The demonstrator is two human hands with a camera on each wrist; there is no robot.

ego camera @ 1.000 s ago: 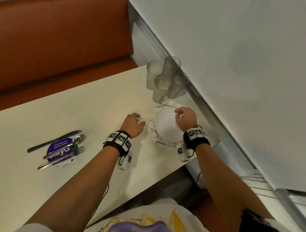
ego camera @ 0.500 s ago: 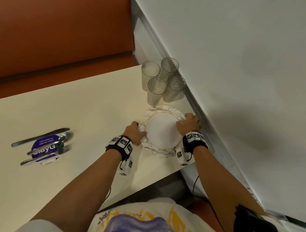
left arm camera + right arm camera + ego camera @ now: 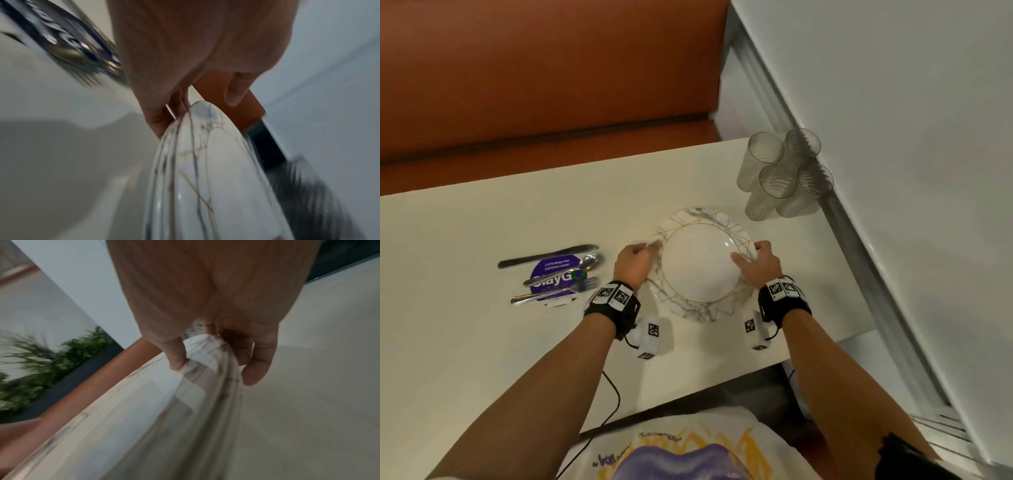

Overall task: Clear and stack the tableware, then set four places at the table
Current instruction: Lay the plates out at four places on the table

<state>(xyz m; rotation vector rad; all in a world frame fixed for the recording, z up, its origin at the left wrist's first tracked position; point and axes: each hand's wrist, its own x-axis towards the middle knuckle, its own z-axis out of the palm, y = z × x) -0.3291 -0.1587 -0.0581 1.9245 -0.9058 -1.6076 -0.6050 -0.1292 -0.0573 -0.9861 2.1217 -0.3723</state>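
A stack of white marble-patterned plates with gold lines (image 3: pixel 698 270) is held over the cream table (image 3: pixel 482 342), near its front edge. My left hand (image 3: pixel 635 262) grips the left rim and my right hand (image 3: pixel 755 260) grips the right rim. In the left wrist view my left hand (image 3: pixel 197 105) has its fingers under the plates' edge (image 3: pixel 216 178) and the thumb above it. The right wrist view shows my right hand (image 3: pixel 211 361) pinching the layered rims (image 3: pixel 164 418). Both wrist views are blurred by motion.
Several clear ribbed glasses (image 3: pixel 780 178) stand together at the table's far right corner by the wall (image 3: pixel 893 137). A knife (image 3: pixel 548 256), spoon (image 3: pixel 565 274) and fork (image 3: pixel 554 294) lie on a purple sticker (image 3: pixel 551 272) left of my left hand. An orange bench (image 3: pixel 551 85) runs behind the table.
Both hands went from resting at the plates to gripping the two rims. The stack has shifted left, away from the glasses and toward the cutlery.
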